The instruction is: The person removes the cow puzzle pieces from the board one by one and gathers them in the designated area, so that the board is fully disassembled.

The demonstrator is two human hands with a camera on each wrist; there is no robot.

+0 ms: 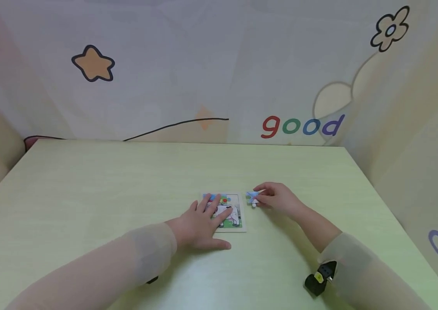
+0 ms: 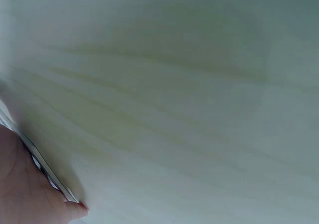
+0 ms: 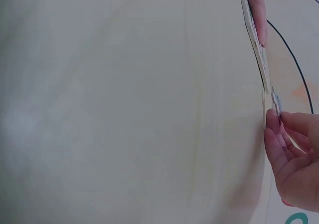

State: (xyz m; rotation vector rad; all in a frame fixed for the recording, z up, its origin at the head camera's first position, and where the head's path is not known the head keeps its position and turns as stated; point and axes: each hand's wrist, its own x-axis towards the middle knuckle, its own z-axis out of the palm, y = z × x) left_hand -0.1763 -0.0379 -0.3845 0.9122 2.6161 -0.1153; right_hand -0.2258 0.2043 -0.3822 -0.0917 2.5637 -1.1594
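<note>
Near the frame's centre, my left hand [image 1: 204, 225] lies spread across the puzzle board [image 1: 232, 230], fingers apart, probably to steady it. Just right of the board, my right hand [image 1: 278, 200] pinches a puzzle piece [image 1: 250, 197] by its right side, perhaps keeping its picture visible.

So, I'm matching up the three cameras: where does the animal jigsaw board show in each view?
Head: the animal jigsaw board lies below centre, partly covered by the left hand.
Left wrist: the animal jigsaw board is at lower left, nearly edge-on.
Right wrist: the animal jigsaw board is a thin, steep strip at upper right.
Shared landmark: the left hand, at the board in all three.
</note>
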